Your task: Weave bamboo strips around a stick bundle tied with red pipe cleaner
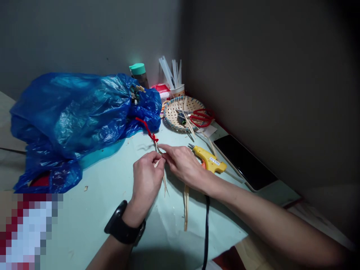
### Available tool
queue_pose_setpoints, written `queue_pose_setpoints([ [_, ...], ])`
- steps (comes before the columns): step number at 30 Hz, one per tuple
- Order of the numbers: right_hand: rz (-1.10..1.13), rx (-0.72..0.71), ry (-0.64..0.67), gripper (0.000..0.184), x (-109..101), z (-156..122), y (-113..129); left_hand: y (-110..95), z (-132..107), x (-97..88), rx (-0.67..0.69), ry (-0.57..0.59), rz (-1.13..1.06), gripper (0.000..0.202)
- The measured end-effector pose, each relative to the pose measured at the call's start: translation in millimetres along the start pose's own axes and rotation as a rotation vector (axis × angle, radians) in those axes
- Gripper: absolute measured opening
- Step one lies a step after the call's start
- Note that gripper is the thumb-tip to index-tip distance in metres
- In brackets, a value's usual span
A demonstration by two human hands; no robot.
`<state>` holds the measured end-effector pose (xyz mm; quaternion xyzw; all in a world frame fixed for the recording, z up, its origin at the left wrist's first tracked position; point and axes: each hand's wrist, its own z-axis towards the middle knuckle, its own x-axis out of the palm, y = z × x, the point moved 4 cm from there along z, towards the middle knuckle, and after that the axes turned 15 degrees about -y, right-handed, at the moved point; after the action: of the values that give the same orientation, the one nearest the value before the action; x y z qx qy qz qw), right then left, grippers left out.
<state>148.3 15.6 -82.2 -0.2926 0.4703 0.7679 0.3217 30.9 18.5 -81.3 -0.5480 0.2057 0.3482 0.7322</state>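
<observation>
My left hand (146, 179) and my right hand (181, 163) meet at the middle of the pale green table (92, 210). Both pinch thin bamboo strips (164, 183) joined to a red cord (147, 129). The cord runs up toward the blue plastic bag (75, 116). Loose ends of the strips hang down below my left fingers. Another long strip (186, 208) lies flat on the table under my right wrist. A black watch sits on my left wrist.
A yellow glue gun (209, 159) lies right of my hands, its black cable (206, 228) trailing toward me. Behind it sit a woven basket (173, 110) with red scissors (201, 117), a cup of glue sticks (174, 80), a green-capped bottle (139, 74) and a dark tablet (244, 161).
</observation>
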Motion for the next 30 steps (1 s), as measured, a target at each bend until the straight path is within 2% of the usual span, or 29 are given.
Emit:
queue_pose_setpoints([
  [2, 0.067, 0.040, -0.014, 0.028, -2.0, 0.4, -2.8, -1.0, -1.2, 0.4, 0.018, -0.001, -0.003, 0.016],
  [5, 0.165, 0.087, -0.008, 0.023, -2.6, 2.2, -8.7, -1.7, -1.9, -1.4, 0.017, 0.026, -0.030, 0.017],
  [10, 0.314, 0.182, 0.037, 0.011, 0.5, 5.7, -14.9, 0.2, 1.0, -7.4, -0.065, 0.178, -0.047, 0.022],
  [12, 0.326, 0.181, 0.035, 0.007, 0.7, 5.6, -12.3, 2.2, 4.4, -11.8, -0.108, 0.201, -0.064, 0.022],
  [14, 0.302, 0.151, 0.004, 0.007, -1.1, 4.7, -7.5, 3.7, 7.8, -16.7, -0.129, 0.165, -0.069, 0.021],
  [17, 0.247, 0.091, -0.021, 0.014, -3.5, 2.5, -1.5, 2.0, 7.5, -19.6, -0.124, 0.044, -0.071, 0.019],
  [19, 0.225, 0.071, -0.028, 0.017, -3.9, 1.6, -1.6, -4.7, 1.3, -16.2, -0.023, -0.034, -0.025, 0.019],
  [21, 0.236, 0.069, -0.028, 0.016, -3.4, 1.8, -5.1, -14.4, -9.8, -9.5, 0.157, -0.088, 0.096, 0.022],
  [24, 0.325, 0.083, 0.007, 0.014, -1.4, 3.7, -12.6, -23.8, -30.1, 2.4, 0.376, -0.081, 0.317, 0.028],
  [27, 0.472, 0.139, 0.083, 0.013, 2.3, 6.0, -18.6, -23.6, -44.4, 7.4, 0.473, -0.054, 0.489, 0.033],
  [30, 0.634, 0.255, 0.141, 0.013, 6.9, 6.8, -21.8, -23.3, -50.7, 8.6, 0.568, -0.054, 0.581, 0.036],
])
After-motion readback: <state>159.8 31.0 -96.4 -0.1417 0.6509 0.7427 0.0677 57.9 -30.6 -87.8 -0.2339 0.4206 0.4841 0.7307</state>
